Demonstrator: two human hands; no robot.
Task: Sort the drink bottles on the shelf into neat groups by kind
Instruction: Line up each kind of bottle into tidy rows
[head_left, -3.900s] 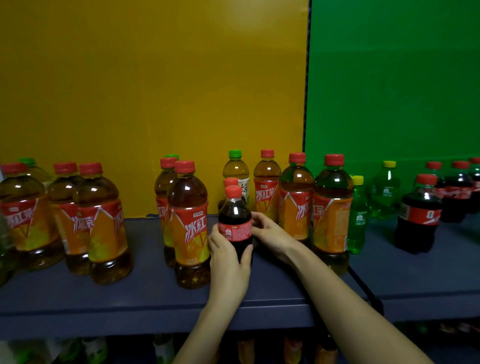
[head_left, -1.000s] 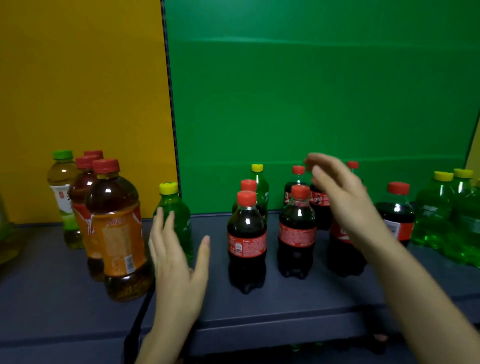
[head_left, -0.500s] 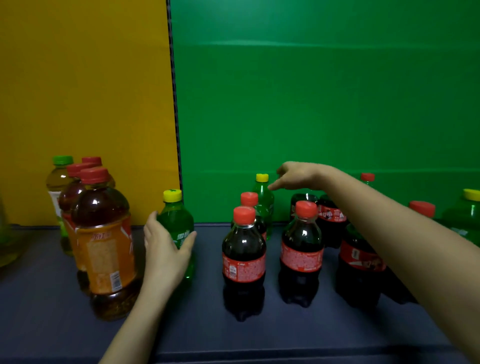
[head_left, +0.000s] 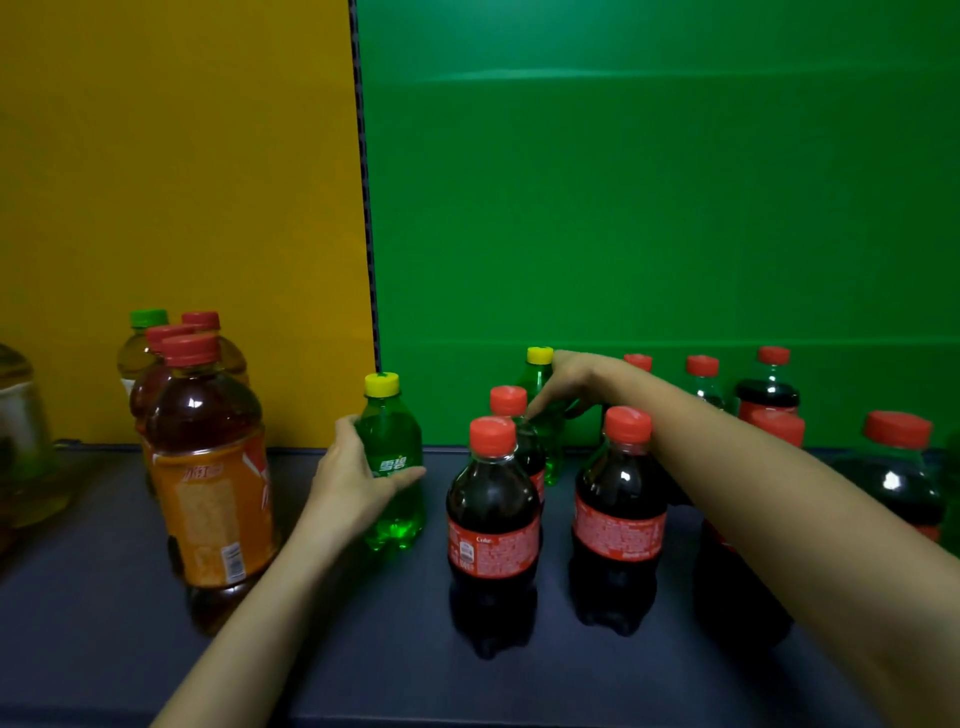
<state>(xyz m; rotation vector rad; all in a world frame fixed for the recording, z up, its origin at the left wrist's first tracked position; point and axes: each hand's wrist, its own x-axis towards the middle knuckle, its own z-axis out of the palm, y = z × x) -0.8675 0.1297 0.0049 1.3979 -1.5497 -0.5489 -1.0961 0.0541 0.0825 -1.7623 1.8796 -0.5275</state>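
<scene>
My left hand (head_left: 353, 480) grips a small green soda bottle (head_left: 395, 447) with a yellow cap, standing on the dark shelf (head_left: 363, 649). My right hand (head_left: 571, 382) reaches over the cola bottles and holds the neck of a second green soda bottle (head_left: 543, 410) at the back. Two cola bottles (head_left: 491, 525) (head_left: 618, 514) with red caps stand in front, a third (head_left: 511, 410) behind them. More cola bottles (head_left: 769, 384) stand at the right. Large iced tea bottles (head_left: 208, 478) with red caps stand at the left.
A green-capped tea bottle (head_left: 143, 343) stands behind the iced teas. At the far left edge is a pale bottle (head_left: 21, 431). Yellow (head_left: 182, 182) and green (head_left: 649, 208) back panels close the shelf behind. Bare shelf lies in front of the bottles.
My left hand has closed round the near green soda bottle. My right hand has dropped onto the far green bottle's neck. Earlier I carried a cola from the tea group to this side.
</scene>
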